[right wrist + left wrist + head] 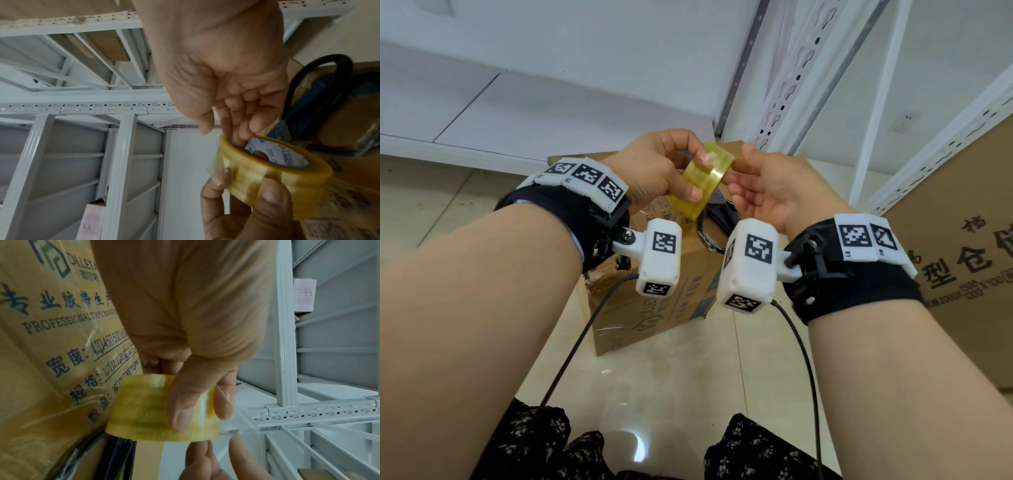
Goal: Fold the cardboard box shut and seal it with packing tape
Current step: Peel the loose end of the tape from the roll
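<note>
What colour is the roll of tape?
Yellowish and see-through; the tape roll shows best in the left wrist view.

White slotted metal shelving (pixel 914 113) stands at the back and right, its perforated uprights and cross beams filling both wrist views. A large cardboard carton (pixel 969 240) printed with black Chinese characters leans beside it on the right. The floor is glossy pale tile (pixel 674 377). A small pink-labelled package (pixel 304 295) (print unreadable) sits on a shelf.
</note>
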Tool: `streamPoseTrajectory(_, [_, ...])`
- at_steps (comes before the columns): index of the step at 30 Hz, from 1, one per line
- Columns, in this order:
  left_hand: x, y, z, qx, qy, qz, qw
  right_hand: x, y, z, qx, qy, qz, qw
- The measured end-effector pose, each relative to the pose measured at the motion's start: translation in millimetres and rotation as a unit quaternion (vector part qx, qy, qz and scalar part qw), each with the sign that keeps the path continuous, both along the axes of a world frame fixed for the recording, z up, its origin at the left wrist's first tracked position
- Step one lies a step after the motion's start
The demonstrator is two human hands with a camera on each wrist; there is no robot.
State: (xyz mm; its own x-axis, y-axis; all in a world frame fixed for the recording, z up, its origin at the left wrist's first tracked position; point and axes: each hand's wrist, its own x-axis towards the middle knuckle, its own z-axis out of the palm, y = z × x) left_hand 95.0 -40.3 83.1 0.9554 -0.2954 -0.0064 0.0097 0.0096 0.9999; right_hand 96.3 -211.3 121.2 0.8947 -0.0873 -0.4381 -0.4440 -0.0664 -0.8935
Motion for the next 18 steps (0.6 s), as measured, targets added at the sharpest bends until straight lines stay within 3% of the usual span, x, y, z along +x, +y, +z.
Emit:
streamPoseTrajectory(4, [-1,-3,3,0.029,-0.031,0.010,0.999,-1,4,-4,0.047,0.033,-0.011,0.998])
streamPoseTrajectory(13, [-1,-5,2,0.056,-0.039,0.037,0.997,-1,9,-6,0.142,0.015,-0.015,0.990])
streamPoseTrajectory(16, [-1,-5,2,0.064,-0.039,0.038,0.996,-3,10,-6,0.128,-0.001,-0.025,0.992])
streamPoseTrajectory(18, [-1,-6,1,0.068,-0.034,0.041,0.996,-3,11,-9,0.073,-0.054,-0.037,0.995])
